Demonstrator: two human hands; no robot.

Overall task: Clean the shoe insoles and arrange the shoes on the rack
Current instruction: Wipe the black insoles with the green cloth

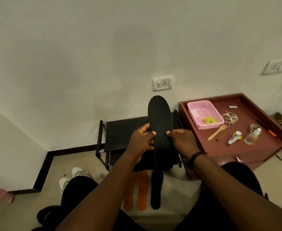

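I hold a black insole (160, 117) upright in front of me, toe end up. My left hand (142, 140) grips its left edge and my right hand (181, 140) grips its right edge, thumbs on the near face. On the floor between my legs lie two orange insoles (142, 189) and another black insole (156, 189) side by side. The black shoe rack (120, 132) stands against the wall just behind the held insole. A pair of white sneakers (73, 177) sits on the floor to the left.
A maroon low table (253, 144) at right carries a pink basket (205, 114) with a yellow cloth, a wooden spoon, a small clear bottle (251, 135) and other small items. A dark shoe (48, 214) lies at lower left. Wall sockets are on the white wall.
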